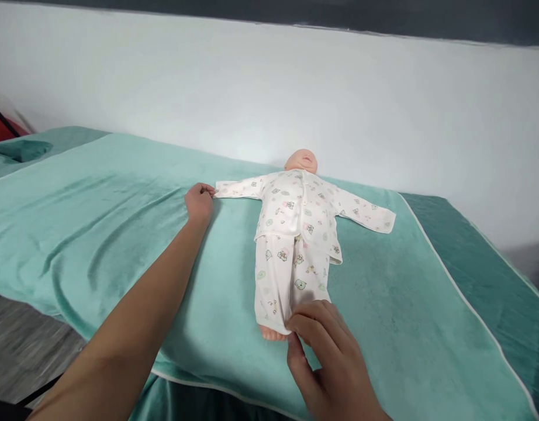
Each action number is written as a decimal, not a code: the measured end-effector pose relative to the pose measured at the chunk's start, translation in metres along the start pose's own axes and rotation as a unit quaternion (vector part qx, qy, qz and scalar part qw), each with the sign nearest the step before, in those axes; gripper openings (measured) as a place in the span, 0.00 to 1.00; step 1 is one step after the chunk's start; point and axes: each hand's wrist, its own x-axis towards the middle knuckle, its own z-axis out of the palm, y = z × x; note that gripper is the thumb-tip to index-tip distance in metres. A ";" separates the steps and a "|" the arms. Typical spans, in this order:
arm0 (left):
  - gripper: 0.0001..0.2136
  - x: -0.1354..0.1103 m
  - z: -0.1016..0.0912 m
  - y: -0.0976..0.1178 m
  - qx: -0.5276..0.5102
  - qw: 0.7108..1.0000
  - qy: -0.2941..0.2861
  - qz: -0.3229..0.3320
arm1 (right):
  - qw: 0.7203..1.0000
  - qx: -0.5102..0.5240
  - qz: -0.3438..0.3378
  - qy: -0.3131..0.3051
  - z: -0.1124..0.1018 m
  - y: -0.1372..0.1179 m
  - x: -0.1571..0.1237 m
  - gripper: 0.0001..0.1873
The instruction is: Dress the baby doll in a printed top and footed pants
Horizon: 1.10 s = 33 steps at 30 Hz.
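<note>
A baby doll (pixel 301 161) lies on its back, dressed in a white printed shirt (pixel 291 202) and matching trousers (pixel 273 275). Both sleeves are stretched out sideways. At the end of the sleeve on the left, my left hand (pixel 200 200) is closed with its fingertips on the cuff. My right hand (pixel 328 351) pinches the hem of a trouser leg between thumb and fingers, beside the doll's bare toes (pixel 273 333). This hand hides the lower end of the other trouser leg.
Under the doll spreads a light green blanket (pixel 396 304) with white edging, wrinkled at the left. Darker green cloth (pixel 480 257) shows at the right. A white wall (pixel 234 88) stands close behind, and grey flooring (pixel 24 333) appears at lower left.
</note>
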 end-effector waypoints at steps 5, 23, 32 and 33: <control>0.11 0.000 0.000 0.001 0.000 1.000 -0.001 -0.006 | 0.999 -0.039 0.010 -0.014 0.010 -0.003 0.001 0.11; 0.11 0.000 0.002 0.003 -0.008 1.000 0.004 -0.007 | 0.996 -0.083 0.003 -0.029 0.025 -0.007 0.002 0.06; 0.11 0.001 0.002 0.002 -0.012 1.000 0.000 -0.014 | 0.999 -0.019 0.019 -0.022 0.017 -0.005 0.007 0.08; 0.11 0.001 0.002 0.001 -0.012 1.000 0.000 -0.013 | 1.000 -0.009 0.026 -0.014 0.012 -0.002 0.007 0.08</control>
